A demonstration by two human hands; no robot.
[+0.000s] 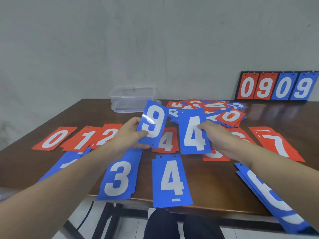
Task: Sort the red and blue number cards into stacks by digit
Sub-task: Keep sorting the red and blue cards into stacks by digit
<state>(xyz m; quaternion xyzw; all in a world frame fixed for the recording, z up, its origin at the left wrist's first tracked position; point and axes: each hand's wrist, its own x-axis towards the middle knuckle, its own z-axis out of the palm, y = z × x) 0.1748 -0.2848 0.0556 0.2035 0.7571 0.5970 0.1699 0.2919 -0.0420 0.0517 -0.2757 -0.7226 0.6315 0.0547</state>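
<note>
Blue 9 card (152, 125) pinched at its lower left edge by the left hand (132, 133), thumb across its face, fingers curled behind. Blue 4 card (193, 133) gripped at its right edge by the right hand (219, 137). Both raised above the red row on the bench (215, 185), near the unsorted pile (212, 109).

Left forearm covers most of the blue card (72, 160) at the near-left; its digit cannot be read. Red card (215, 155) below the right hand (219, 140) shows only the bottom curve of its digit, and the red 6 (241, 135) is partly behind that wrist. Blue stack (269, 192) at near-right runs off the frame edge under the forearm; digits in the far pile (207, 109) overlap and mostly cannot be read.
</note>
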